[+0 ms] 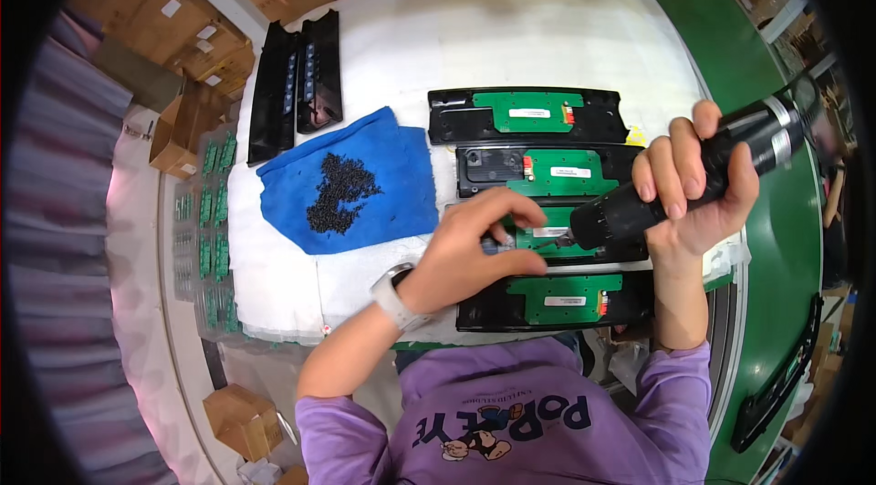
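My right hand (701, 177) is wrapped round a black electric screwdriver (611, 216), which slants down to the left. Its bit ends over a green circuit board (584, 219) in a black plastic housing (625, 250), the third from the back in a column. Over that housing's left part is my left hand (465, 252), thumb and forefinger apart on either side of the bit's tip; no object shows between them. Nearer me lies another black housing with a green board (547, 287); two more, a middle one (572, 172) and a far one (520, 113), lie beyond.
Small black screws (339, 193) lie heaped on a blue cloth (401, 166) at left on the white-covered table (383, 47). Two long black housings (274, 93) stand behind it. Green boards in clear trays (217, 229) are at the left edge, with cardboard boxes (242, 421) around.
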The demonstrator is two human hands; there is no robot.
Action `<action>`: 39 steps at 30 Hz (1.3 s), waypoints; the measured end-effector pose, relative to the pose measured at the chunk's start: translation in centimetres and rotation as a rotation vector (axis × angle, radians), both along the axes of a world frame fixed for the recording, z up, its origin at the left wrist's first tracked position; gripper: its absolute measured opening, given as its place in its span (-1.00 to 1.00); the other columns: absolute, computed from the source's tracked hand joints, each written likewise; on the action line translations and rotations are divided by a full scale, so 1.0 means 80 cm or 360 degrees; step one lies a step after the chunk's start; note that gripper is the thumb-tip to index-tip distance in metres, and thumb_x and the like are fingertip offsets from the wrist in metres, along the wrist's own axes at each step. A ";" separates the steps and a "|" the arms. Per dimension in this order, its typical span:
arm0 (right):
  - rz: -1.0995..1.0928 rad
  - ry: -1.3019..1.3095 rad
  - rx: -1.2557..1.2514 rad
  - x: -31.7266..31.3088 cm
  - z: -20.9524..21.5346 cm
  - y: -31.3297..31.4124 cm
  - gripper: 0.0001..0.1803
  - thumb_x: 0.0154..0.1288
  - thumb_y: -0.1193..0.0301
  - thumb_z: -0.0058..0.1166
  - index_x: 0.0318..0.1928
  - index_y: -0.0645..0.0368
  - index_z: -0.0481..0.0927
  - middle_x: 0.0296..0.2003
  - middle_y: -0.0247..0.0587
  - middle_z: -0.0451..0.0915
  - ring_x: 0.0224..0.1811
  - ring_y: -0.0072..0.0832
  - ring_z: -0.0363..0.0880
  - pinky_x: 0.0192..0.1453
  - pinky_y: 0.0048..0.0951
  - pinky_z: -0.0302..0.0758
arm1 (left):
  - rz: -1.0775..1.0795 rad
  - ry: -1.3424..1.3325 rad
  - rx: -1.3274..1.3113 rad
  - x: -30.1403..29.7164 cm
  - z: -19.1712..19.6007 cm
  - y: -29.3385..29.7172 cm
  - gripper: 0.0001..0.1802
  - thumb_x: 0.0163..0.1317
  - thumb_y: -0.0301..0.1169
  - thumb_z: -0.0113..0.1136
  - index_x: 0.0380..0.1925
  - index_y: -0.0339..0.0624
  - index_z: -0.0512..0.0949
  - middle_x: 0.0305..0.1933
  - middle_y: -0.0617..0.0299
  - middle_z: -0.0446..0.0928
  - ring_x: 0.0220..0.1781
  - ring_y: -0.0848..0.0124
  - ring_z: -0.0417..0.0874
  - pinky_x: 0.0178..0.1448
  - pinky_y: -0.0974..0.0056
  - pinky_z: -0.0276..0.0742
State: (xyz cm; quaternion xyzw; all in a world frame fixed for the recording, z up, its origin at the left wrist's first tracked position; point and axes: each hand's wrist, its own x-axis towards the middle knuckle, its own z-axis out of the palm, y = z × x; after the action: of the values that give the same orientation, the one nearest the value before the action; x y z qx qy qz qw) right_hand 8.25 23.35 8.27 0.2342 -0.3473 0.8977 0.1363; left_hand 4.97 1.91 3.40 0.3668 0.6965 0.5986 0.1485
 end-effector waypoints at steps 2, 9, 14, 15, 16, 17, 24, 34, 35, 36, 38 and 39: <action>-0.0036 -0.0096 0.0155 0.005 0.009 0.012 -0.66 0.29 0.21 -0.15 -0.15 0.26 0.30 -0.66 -0.37 0.30 -0.74 -0.58 0.28 -0.51 -0.46 0.35 | 0.0236 0.0325 -0.0206 -0.009 0.017 -0.014 -0.64 -0.09 -0.43 0.34 -0.24 -0.20 0.49 -0.37 0.16 0.50 -0.35 0.33 0.56 -0.30 0.31 0.43; -0.0225 -0.0249 0.0545 0.012 0.014 0.039 -0.68 0.11 0.34 0.04 -0.26 0.31 0.29 -0.75 -0.34 0.27 -0.81 -0.58 0.24 -0.67 -0.54 0.24 | 0.1188 0.1192 -0.1736 -0.037 0.010 -0.134 -0.62 -0.09 -0.32 0.32 -0.27 -0.31 0.53 -0.30 0.01 0.47 -0.28 0.05 0.49 -0.21 0.15 0.42; -0.0411 -0.0375 0.0742 0.015 0.015 0.045 -0.67 0.08 0.33 0.07 -0.30 0.30 0.28 -0.76 -0.35 0.25 -0.82 -0.59 0.22 -0.70 -0.54 0.19 | 0.1143 0.0975 -0.1530 -0.048 -0.004 -0.138 -0.83 0.02 -0.49 0.20 -0.36 -0.31 0.52 -0.41 0.03 0.46 -0.38 0.08 0.49 -0.31 0.17 0.38; -0.0439 -0.0385 0.0763 0.014 0.014 0.044 -0.67 0.07 0.35 0.07 -0.30 0.30 0.27 -0.76 -0.34 0.24 -0.81 -0.59 0.21 -0.71 -0.56 0.18 | 0.1150 0.0987 -0.1481 -0.048 -0.005 -0.136 -0.88 0.05 -0.52 0.16 -0.38 -0.32 0.52 -0.44 0.03 0.46 -0.41 0.08 0.48 -0.32 0.17 0.37; -0.0463 -0.0410 0.0761 0.013 0.012 0.043 -0.68 0.06 0.36 0.08 -0.30 0.31 0.29 -0.76 -0.31 0.26 -0.81 -0.60 0.21 -0.71 -0.57 0.18 | 0.1138 0.0988 -0.1482 -0.049 -0.006 -0.135 -0.88 0.05 -0.52 0.16 -0.38 -0.32 0.52 -0.44 0.03 0.46 -0.41 0.08 0.48 -0.32 0.17 0.37; -0.0474 -0.0433 0.0791 0.010 0.010 0.043 -0.69 0.06 0.37 0.08 -0.30 0.31 0.29 -0.75 -0.31 0.27 -0.81 -0.60 0.21 -0.71 -0.58 0.18 | 0.1195 0.1055 -0.1375 -0.049 -0.006 -0.134 -0.90 0.07 -0.53 0.14 -0.39 -0.33 0.52 -0.44 0.03 0.46 -0.42 0.08 0.47 -0.32 0.17 0.37; -0.0526 -0.0465 0.0842 0.009 0.009 0.040 -0.72 0.03 0.40 0.07 -0.32 0.31 0.33 -0.74 -0.28 0.32 -0.81 -0.60 0.24 -0.70 -0.58 0.20 | 0.1269 0.1012 -0.1160 -0.051 -0.009 -0.134 -0.91 0.15 -0.54 0.07 -0.41 -0.37 0.52 -0.47 0.01 0.44 -0.48 0.14 0.44 -0.35 0.23 0.36; -0.0415 -0.0489 0.0925 0.006 0.002 0.037 -0.75 -0.01 0.43 0.14 -0.41 0.26 0.34 -0.74 -0.32 0.33 -0.79 -0.62 0.27 -0.68 -0.61 0.19 | 0.0787 0.0006 -0.0400 -0.050 -0.002 -0.077 -0.86 0.21 -0.50 0.06 -0.44 -0.36 0.55 -0.42 0.26 0.50 -0.48 0.58 0.44 -0.41 0.51 0.35; -0.0445 -0.0498 0.0974 0.005 0.002 0.035 -0.74 -0.02 0.43 0.15 -0.42 0.26 0.34 -0.73 -0.32 0.34 -0.79 -0.63 0.27 -0.68 -0.62 0.19 | 0.0702 0.0001 -0.0376 -0.048 -0.002 -0.065 -0.88 0.19 -0.51 0.08 -0.43 -0.37 0.54 -0.43 0.26 0.50 -0.48 0.59 0.44 -0.40 0.51 0.35; -0.0452 -0.0499 0.0975 0.004 0.002 0.034 -0.74 -0.02 0.43 0.15 -0.42 0.26 0.34 -0.73 -0.32 0.34 -0.79 -0.63 0.27 -0.68 -0.62 0.19 | 0.0611 0.0006 -0.0329 -0.047 -0.004 -0.052 -0.90 0.16 -0.53 0.11 -0.43 -0.37 0.55 -0.47 0.26 0.49 -0.51 0.59 0.43 -0.41 0.51 0.35; -0.0454 -0.0523 0.1018 0.001 0.002 0.034 -0.74 -0.01 0.43 0.16 -0.43 0.25 0.34 -0.73 -0.32 0.35 -0.79 -0.64 0.27 -0.68 -0.63 0.19 | 0.0429 0.0056 -0.0317 -0.045 -0.005 -0.028 -0.91 0.14 -0.54 0.11 -0.43 -0.37 0.56 -0.51 0.24 0.50 -0.52 0.57 0.46 -0.41 0.51 0.37; -0.0421 -0.0532 0.0967 0.000 0.001 0.035 -0.75 -0.01 0.43 0.17 -0.45 0.25 0.35 -0.73 -0.33 0.35 -0.79 -0.64 0.28 -0.70 -0.63 0.19 | 0.0375 0.0009 -0.0273 -0.039 -0.003 -0.014 -0.91 0.14 -0.55 0.11 -0.43 -0.37 0.57 -0.51 0.23 0.51 -0.52 0.56 0.49 -0.42 0.50 0.39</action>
State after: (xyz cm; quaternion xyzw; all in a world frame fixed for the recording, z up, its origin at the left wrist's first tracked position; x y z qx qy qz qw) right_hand 8.21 26.18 8.33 0.0672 -0.6426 0.7542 0.1170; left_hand 1.83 0.82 3.16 0.2701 0.7838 0.5491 0.1060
